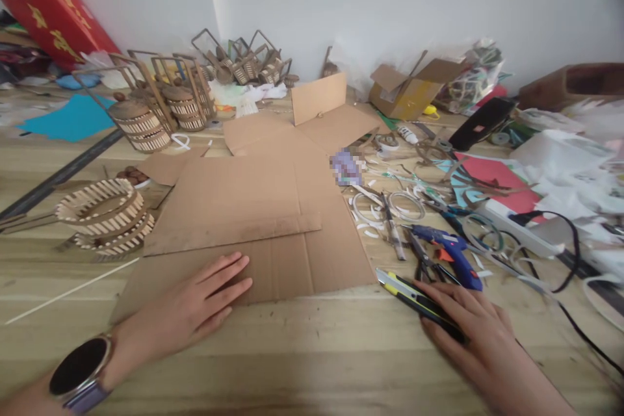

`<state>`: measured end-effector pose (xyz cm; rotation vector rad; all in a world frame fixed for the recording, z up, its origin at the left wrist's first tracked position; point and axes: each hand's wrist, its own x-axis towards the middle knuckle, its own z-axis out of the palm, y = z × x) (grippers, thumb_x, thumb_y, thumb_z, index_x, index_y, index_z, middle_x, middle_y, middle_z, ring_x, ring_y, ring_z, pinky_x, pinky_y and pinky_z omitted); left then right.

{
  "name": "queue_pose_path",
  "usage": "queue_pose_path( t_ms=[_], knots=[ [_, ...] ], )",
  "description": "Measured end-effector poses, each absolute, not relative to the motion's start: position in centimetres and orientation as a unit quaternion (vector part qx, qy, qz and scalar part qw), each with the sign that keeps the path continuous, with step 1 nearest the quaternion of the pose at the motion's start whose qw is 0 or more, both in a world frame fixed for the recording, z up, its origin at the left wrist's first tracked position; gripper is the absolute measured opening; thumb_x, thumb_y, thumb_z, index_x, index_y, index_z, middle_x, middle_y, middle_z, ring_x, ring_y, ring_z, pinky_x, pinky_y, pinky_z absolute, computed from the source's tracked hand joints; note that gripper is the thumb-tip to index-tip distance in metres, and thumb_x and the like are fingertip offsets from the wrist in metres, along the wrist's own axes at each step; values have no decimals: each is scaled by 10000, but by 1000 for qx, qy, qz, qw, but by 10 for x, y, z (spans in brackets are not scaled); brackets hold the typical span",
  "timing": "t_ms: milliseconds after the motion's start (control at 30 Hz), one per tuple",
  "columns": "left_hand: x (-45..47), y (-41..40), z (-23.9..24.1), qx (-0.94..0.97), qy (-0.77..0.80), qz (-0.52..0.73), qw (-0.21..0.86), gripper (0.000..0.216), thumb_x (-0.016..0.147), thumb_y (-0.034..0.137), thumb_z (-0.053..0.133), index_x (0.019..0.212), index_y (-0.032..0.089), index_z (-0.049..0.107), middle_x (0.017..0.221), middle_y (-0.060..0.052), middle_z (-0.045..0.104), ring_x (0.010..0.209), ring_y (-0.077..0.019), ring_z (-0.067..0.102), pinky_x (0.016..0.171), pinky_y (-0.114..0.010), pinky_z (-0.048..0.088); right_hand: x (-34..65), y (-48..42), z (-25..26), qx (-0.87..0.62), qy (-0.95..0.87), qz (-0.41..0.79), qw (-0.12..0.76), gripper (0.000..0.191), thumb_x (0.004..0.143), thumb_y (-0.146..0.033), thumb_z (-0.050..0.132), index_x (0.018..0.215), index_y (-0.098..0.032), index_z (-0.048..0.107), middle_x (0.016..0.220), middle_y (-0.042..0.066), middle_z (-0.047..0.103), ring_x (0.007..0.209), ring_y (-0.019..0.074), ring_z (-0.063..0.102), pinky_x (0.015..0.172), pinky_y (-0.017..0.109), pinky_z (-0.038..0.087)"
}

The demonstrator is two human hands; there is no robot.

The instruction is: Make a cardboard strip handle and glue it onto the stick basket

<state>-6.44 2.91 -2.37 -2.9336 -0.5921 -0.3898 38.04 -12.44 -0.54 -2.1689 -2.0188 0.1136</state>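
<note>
A large sheet of brown cardboard (pixel 336 247) lies flat on the wooden table, its front edge toward me. My left hand (pixel 209 292) rests on its front left part, palm down with fingers stretched out. On top of the sheet, just beyond those fingers, lies a smaller cardboard piece (pixel 234 192) with a narrow strip (pixel 263 229) along its near side. My right hand (pixel 468 325) is closed around a black and yellow utility knife (pixel 419 304). The knife's blade points left, close to the sheet's front right corner.
A blue glue gun (pixel 451 250), pliers (pixel 424 260) and rings of pale strip (pixel 407 205) lie to the right, near a white power strip (pixel 519 227) with a black cable. At left stands a slatted wooden bucket (pixel 107 214). Several small buckets and an opened carton (pixel 407 97) line the back.
</note>
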Motion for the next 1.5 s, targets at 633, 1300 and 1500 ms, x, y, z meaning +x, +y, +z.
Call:
queue_pose_path(
  t_ms=[633,1300,1500],
  knots=[
    [6,49,8,-982,-164,-87,19,476,980,531,383,1131,176,661,1196,-132,651,1102,-281,584,956,-455,483,386,-137,-5,-705,-702,-21,97,420,898,-488,478,1230,-296,649,1114,81,694,982,280,641,760,416,470],
    [112,73,-15,-993,-38,18,-107,575,1008,486,299,1516,215,287,1617,-32,179,1504,-255,128,1209,-499,101,360,-139,-7,-654,-744,-79,109,377,922,-322,477,1240,-147,581,1057,130,672,938,249,649,819,386,541],
    [112,74,-14,-994,-39,12,-103,582,1007,494,303,1522,223,274,1618,-23,171,1504,-253,125,1209,-499,112,344,-137,-9,-668,-733,-91,92,364,950,-284,398,1253,-124,521,1083,142,666,920,221,697,704,299,591]
  ],
)
